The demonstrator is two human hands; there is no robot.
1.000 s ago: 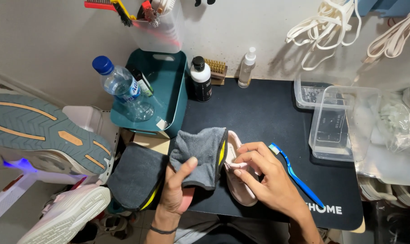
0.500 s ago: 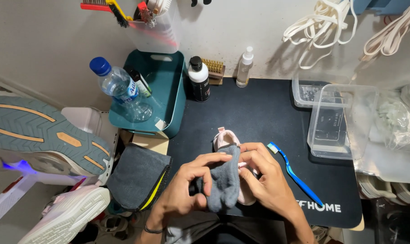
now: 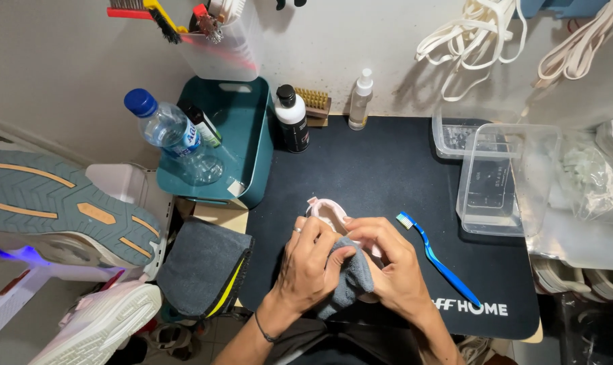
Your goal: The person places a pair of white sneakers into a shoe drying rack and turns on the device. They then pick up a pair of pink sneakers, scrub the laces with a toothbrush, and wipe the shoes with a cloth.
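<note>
On the near edge of the black mat [image 3: 387, 169], both hands close around a small pink shoe [image 3: 323, 211] and a grey cloth [image 3: 352, 280]. The left hand [image 3: 310, 267] curls over the shoe, thumb pressing the cloth. The right hand [image 3: 394, 267] grips the cloth and the shoe's right side. Most of the shoe is hidden beneath the fingers; only its far tip shows. Just right lies a blue toothbrush [image 3: 438, 260], apart from the hands. Left of the mat, a folded grey towel [image 3: 201, 263] rests, its near edge blurred. A large shoe sole [image 3: 56, 206] is cut off at the left edge.
</note>
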